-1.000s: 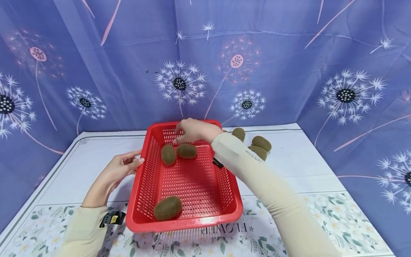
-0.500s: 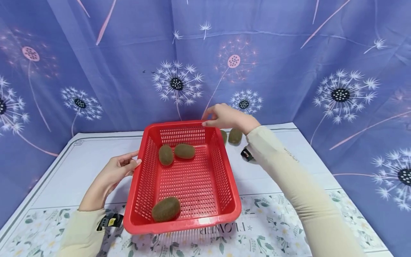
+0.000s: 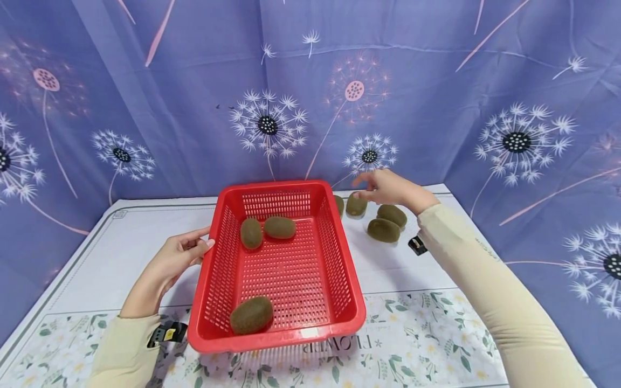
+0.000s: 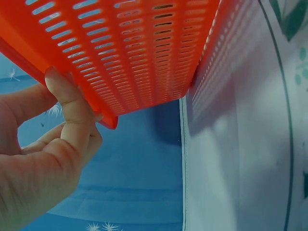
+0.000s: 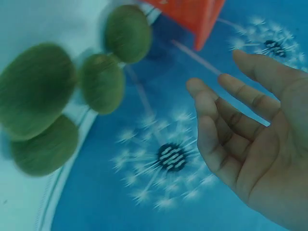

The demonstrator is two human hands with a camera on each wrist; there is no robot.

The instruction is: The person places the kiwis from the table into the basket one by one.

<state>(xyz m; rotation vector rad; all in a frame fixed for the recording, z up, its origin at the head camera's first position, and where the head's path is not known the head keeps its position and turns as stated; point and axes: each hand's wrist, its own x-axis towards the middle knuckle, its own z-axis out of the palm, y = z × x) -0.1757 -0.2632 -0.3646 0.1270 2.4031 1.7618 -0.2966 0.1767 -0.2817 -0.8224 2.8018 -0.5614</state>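
A red plastic basket (image 3: 276, 340) stands in the middle of the table in the head view, with three brown kiwis in it. Two kiwis (image 3: 280, 228) lie near its far end, and one kiwi (image 3: 252, 316) sits in the near left corner. My left hand (image 3: 171, 263) pinches the left rim between thumb and fingers; the left wrist view shows the thumb on the rim. Right of the basket, my right hand (image 3: 388, 188) hovers over several loose kiwis (image 3: 383, 230) with fingers loosely bent and nothing in them. In the right wrist view those kiwis (image 5: 38, 91) are blurred.
The white table (image 3: 436, 258) has a floral printed strip along its near side. A blue curtain (image 3: 194, 108) with dandelion prints hangs behind and at both sides. A black strap with a small device (image 3: 167, 333) is on the left wrist.
My right hand has moved from inside the basket, over its far right corner, to above the loose kiwis at the right. The left hand keeps its hold on the rim.
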